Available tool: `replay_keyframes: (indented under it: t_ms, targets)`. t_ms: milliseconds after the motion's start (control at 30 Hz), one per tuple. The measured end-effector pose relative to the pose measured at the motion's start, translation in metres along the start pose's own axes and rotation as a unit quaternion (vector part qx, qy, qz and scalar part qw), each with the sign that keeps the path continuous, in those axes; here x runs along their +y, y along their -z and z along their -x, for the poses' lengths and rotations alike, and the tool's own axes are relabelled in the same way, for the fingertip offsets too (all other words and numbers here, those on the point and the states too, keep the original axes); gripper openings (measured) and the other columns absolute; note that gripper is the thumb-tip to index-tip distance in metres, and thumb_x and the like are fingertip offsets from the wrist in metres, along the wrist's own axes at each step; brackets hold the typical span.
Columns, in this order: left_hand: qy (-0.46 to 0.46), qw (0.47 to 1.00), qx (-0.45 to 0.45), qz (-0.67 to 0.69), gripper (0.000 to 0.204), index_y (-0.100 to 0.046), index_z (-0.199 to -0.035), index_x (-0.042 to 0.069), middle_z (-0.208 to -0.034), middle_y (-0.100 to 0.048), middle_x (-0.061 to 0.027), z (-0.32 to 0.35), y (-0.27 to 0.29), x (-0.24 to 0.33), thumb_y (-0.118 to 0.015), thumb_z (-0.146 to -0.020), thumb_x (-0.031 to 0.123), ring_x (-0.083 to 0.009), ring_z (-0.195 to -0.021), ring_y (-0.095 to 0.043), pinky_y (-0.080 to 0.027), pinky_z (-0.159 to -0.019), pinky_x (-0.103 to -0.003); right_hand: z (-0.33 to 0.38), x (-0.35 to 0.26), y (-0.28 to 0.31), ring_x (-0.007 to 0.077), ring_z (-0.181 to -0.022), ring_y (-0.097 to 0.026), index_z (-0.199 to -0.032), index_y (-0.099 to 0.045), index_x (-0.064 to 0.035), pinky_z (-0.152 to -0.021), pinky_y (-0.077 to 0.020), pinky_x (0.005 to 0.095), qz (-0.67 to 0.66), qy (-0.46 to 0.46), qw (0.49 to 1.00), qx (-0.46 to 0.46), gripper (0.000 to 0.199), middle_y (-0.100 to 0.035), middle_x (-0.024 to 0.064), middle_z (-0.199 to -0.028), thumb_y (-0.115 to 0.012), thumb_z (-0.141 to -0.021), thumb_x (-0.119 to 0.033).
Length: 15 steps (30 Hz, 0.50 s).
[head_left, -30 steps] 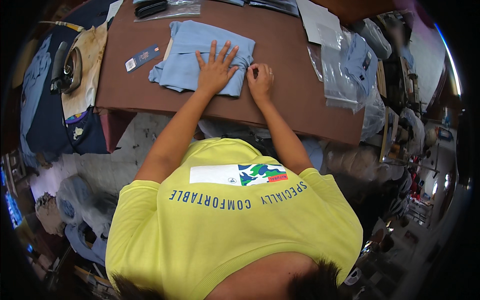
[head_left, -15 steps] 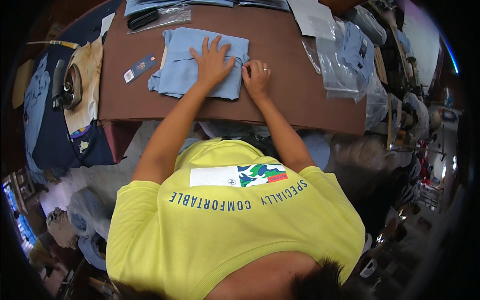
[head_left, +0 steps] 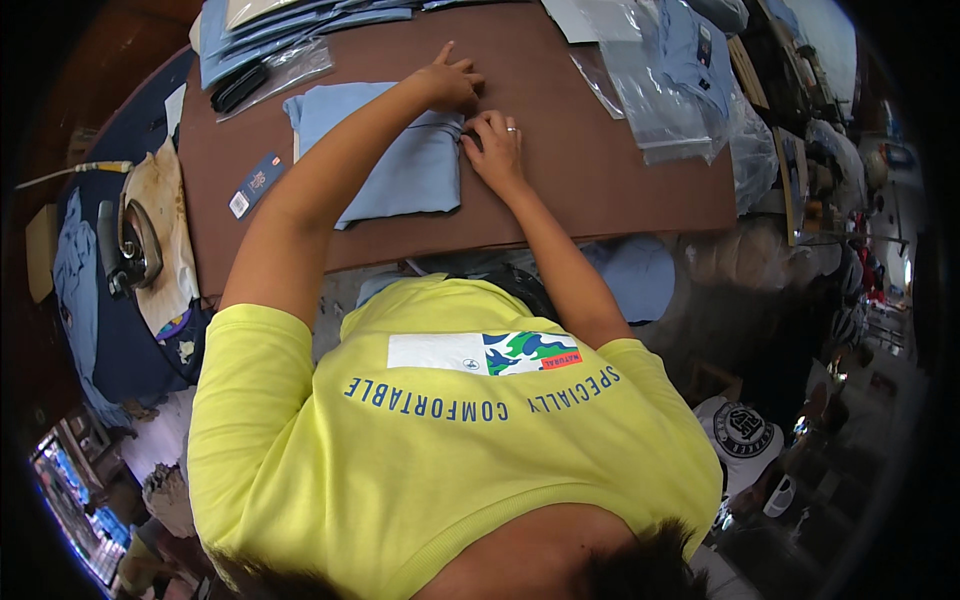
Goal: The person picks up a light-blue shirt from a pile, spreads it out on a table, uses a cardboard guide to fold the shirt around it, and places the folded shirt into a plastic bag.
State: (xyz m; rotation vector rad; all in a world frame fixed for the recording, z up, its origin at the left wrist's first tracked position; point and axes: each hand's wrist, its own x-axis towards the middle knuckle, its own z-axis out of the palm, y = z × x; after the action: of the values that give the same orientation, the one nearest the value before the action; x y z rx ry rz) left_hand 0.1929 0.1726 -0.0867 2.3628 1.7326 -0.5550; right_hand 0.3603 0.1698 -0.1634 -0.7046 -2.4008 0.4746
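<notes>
Since half a second ago the left hand [head_left: 452, 82] has slid from the middle of the folded light-blue garment [head_left: 395, 160] to its upper right corner, and it no longer lies flat with fingers spread — the fingers are now curled at the cloth's edge. The right hand [head_left: 495, 148] has kept its place at the garment's right edge, fingers bent and pinching the fabric, a ring on one finger. The garment lies on the brown desk [head_left: 590, 180], upper centre of the frame, under the left forearm.

Just left of the garment, a small dark-blue tag [head_left: 255, 185] with a white end lies slantwise on the desk. Above it, at the upper left, a clear plastic bag [head_left: 270, 75] holds something black, beside a stack of folded blue clothes [head_left: 300, 25]. At the upper right, clear plastic bags [head_left: 670, 95] hold blue garments, with a white sheet [head_left: 590, 15] at the top edge. Off the desk's left end, an iron [head_left: 130, 245] rests on a stained pad.
</notes>
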Motion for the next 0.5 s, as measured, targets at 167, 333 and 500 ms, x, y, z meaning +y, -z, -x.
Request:
replay_keyframes:
  t_ms: [167,333,500]
  targets:
    - [-0.051,0.992,0.098,-0.057,0.024,-0.062,-0.098,0.025,-0.109,-0.053,0.0054,-0.001,-0.017,-0.014,-0.046,-0.082,0.017,-0.0175,-0.113,-0.042,-0.012,-0.105,-0.055,0.0,0.007,-0.005,0.0244,-0.09,-0.046,-0.082,-0.056,-0.0114,-0.075,-0.0358,0.0389,-0.001,-0.007,1.0,0.0,0.014,-0.049,0.0036,-0.092,-0.064,-0.071,-0.015]
    - [-0.058,0.982,0.163,-0.081,0.017,-0.06,-0.091,0.02,-0.095,-0.056,0.0085,0.008,-0.016,-0.024,-0.047,-0.081,0.017,-0.0141,-0.107,-0.044,-0.018,-0.104,-0.052,0.007,-0.001,-0.007,0.0244,-0.088,-0.046,-0.078,-0.054,-0.0112,-0.074,-0.0352,0.04,-0.006,-0.02,1.0,0.001,0.012,-0.05,0.0039,-0.091,-0.062,-0.069,-0.014]
    - [-0.056,0.966,0.247,-0.054,0.015,-0.058,-0.091,0.018,-0.098,-0.054,0.0084,0.019,-0.024,-0.033,-0.049,-0.079,0.016,-0.0144,-0.104,-0.045,-0.021,-0.103,-0.051,0.015,-0.028,0.014,0.0242,-0.086,-0.047,-0.077,-0.053,-0.0116,-0.072,-0.0346,0.0398,-0.021,-0.024,0.999,0.013,0.012,-0.05,0.0031,-0.087,-0.061,-0.068,-0.012]
